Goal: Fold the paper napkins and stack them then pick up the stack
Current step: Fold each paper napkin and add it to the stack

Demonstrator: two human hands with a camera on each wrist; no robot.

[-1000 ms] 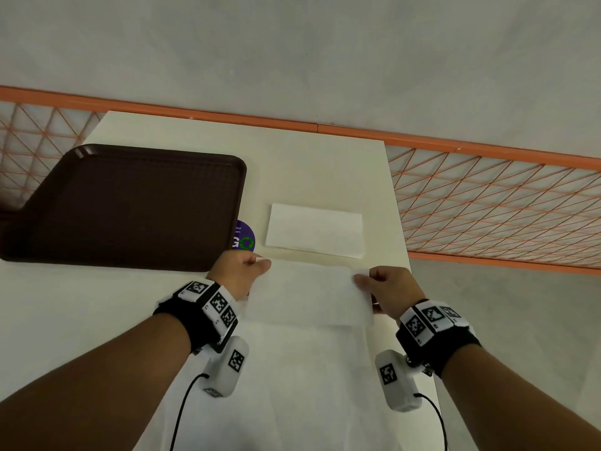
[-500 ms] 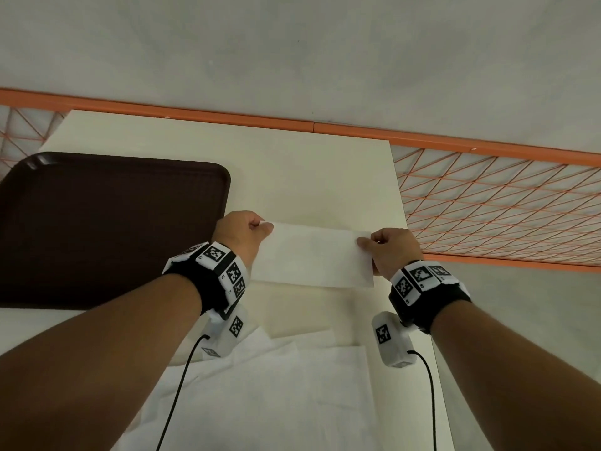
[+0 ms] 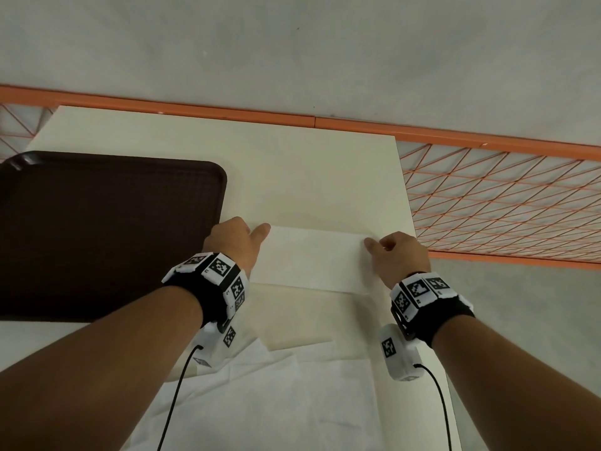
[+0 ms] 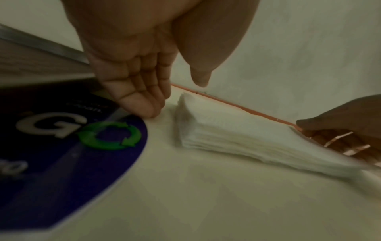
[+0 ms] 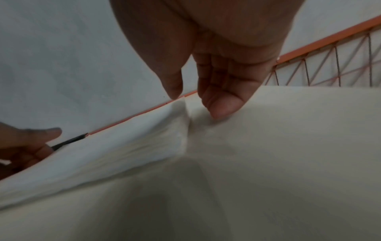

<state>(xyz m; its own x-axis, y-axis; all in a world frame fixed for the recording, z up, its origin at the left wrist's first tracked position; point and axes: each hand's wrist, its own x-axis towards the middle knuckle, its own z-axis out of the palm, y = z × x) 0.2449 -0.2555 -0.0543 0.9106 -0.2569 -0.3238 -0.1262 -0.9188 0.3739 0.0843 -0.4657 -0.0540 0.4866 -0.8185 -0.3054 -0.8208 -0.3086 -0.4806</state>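
Observation:
A stack of folded white napkins (image 3: pixel 312 258) lies flat on the cream table (image 3: pixel 325 177), between my two hands. In the left wrist view the stack (image 4: pixel 237 130) shows several layers. My left hand (image 3: pixel 234 242) sits at its left end, fingertips (image 4: pixel 148 110) down on the table beside it and thumb raised, holding nothing. At the right end is my right hand (image 3: pixel 396 252). Its thumb touches the stack's top corner (image 5: pixel 179 106) and its straight fingers (image 5: pixel 220 107) rest on the table alongside. Unfolded napkins (image 3: pixel 260 402) lie loose near the front edge.
A dark brown tray (image 3: pixel 97 236) fills the table's left side. A round dark blue sticker with green arrows (image 4: pixel 82 146) lies under my left hand. The table's right edge runs just beyond my right hand, with an orange mesh fence (image 3: pixel 504 206) past it.
Both hands carried a folded napkin away from me and laid it on the folded one further back. Their pinches on its far corners have loosened.

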